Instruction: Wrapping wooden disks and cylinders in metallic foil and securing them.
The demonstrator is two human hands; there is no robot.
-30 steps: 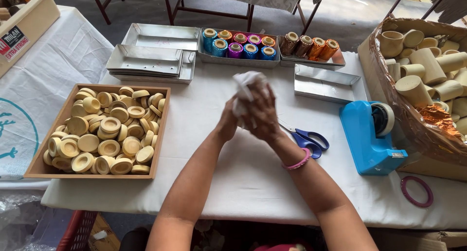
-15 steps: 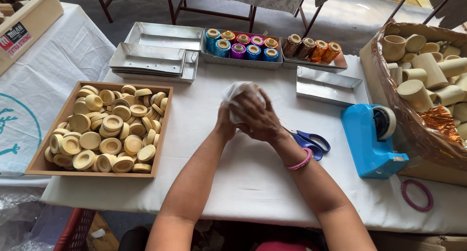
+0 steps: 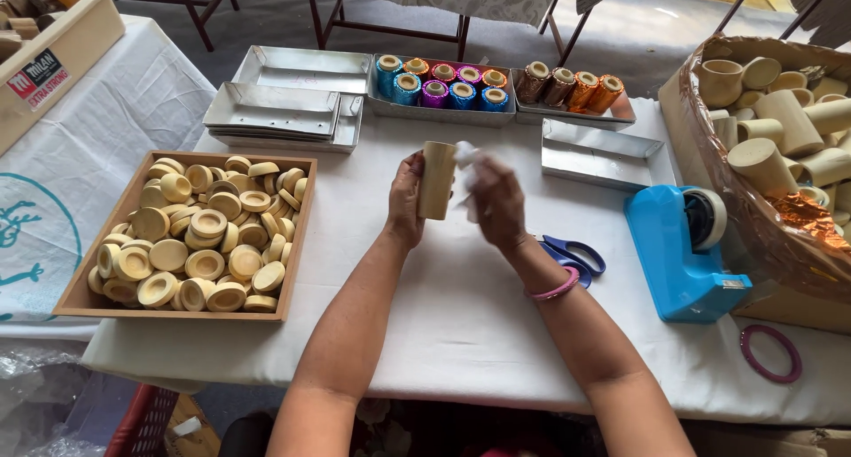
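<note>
head view: the left hand (image 3: 406,200) held a tan tube (image 3: 436,179) upright above the white counter (image 3: 461,306), fingers wrapped around it. the right hand (image 3: 496,200) sat just beside the tube, fingers pinching a crumpled white cloth (image 3: 465,160). blue scissors (image 3: 576,255) lay near the right wrist; a wooden tray of discs (image 3: 66,299) stood left.

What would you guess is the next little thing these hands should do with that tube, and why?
Probably bring the white cloth against the tan tube and rub its side. The left hand holds the tube upright above the table, its surface bare, while the right hand pinches the cloth right beside it, seemingly just off the tube.
</note>
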